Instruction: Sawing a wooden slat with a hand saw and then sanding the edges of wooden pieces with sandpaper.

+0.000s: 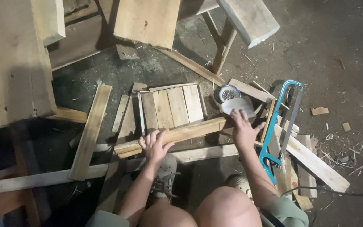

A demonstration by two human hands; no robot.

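Grip: left hand (155,145) curled around long pale wooden slat (177,135) | right hand (243,131) spread flat on its end | teal-framed hacksaw (280,122) just beside right edge | bare concrete floor (337,63) beyond.

free: bare floor (337,54) upper right | blocked: hacksaw (280,122), bowl (227,93), planks (91,130)

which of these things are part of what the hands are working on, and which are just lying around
In hand:
left hand and right hand on the wooden slat
slatted panel under it

Lying about:
blue hacksaw
small round bowl
loose planks

Both hands (154,145) (243,131) forward, palms down
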